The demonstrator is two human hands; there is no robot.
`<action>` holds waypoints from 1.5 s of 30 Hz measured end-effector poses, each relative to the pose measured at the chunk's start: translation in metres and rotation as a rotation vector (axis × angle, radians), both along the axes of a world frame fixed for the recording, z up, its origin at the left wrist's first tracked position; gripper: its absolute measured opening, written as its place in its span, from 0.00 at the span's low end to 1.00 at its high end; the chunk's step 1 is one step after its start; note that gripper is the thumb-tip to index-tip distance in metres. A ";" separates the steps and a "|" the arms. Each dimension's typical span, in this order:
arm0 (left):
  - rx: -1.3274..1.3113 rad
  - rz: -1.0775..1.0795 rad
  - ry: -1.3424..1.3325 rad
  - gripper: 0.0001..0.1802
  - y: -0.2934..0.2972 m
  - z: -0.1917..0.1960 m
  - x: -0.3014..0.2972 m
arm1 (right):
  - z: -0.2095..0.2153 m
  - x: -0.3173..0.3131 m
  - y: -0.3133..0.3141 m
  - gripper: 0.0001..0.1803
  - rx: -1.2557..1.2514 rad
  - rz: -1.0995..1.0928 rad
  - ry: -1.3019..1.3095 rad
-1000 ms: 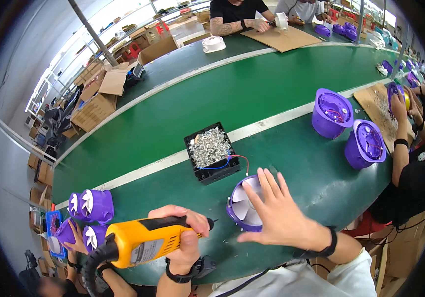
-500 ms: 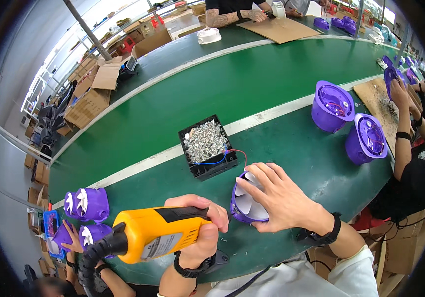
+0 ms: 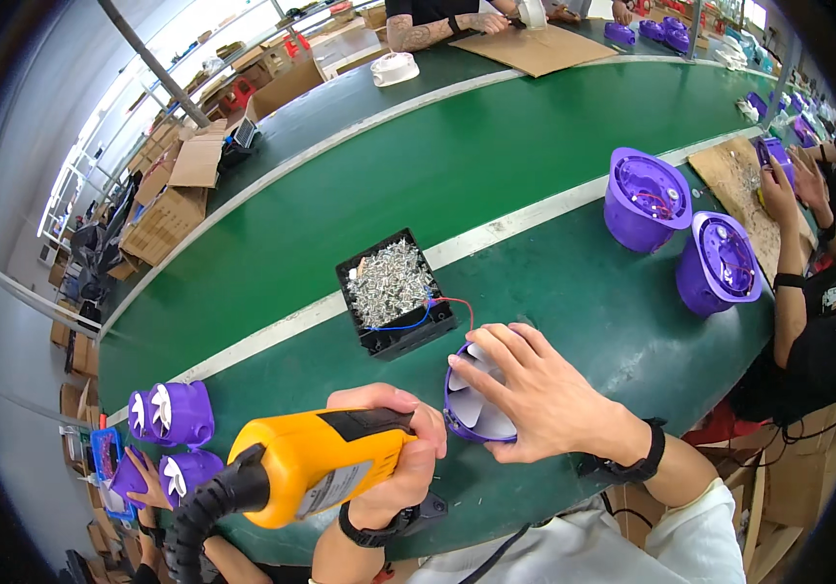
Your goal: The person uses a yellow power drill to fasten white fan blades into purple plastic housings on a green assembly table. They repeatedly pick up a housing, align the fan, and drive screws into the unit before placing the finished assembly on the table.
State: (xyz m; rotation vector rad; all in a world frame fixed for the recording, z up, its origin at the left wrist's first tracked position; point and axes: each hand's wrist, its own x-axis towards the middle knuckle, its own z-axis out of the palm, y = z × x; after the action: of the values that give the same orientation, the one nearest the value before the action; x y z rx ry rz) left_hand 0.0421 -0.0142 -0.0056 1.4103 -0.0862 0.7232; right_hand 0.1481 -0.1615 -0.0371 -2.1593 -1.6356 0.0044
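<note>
Left hand (image 3: 400,457) tight around yellow power tool (image 3: 309,464), right hand (image 3: 546,404), spread wide earlier, now clasped over purple-rimmed white fan (image 3: 476,411).

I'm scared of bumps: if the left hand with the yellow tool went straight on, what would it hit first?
Probably the purple fan under the right hand, though the left hand may be higher; depth is unclear.

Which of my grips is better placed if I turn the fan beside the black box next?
Probably right: the right grip is spread over the fan, while the left grip holds the yellow tool.
</note>
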 end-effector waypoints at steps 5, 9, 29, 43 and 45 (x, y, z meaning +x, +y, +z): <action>0.174 0.040 0.043 0.23 0.002 -0.011 0.000 | 0.003 0.002 0.000 0.47 -0.007 0.017 -0.018; 0.067 0.068 -0.006 0.22 0.005 -0.012 -0.005 | 0.004 0.001 0.000 0.47 -0.007 0.044 -0.048; -0.085 0.082 -0.166 0.25 0.027 0.000 -0.031 | 0.016 -0.008 -0.006 0.50 -0.091 -0.142 0.056; -0.022 0.098 -0.024 0.28 0.017 0.004 -0.012 | 0.010 -0.005 0.001 0.48 -0.023 0.023 0.078; -0.017 0.096 -0.016 0.28 0.015 0.006 -0.012 | 0.008 -0.004 0.001 0.48 -0.026 0.024 0.063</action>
State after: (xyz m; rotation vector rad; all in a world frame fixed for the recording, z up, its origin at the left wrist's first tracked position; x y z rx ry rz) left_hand 0.0297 0.0003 0.0004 1.4001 -0.0251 0.8124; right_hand 0.1437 -0.1607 -0.0289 -2.1370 -1.6341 0.1005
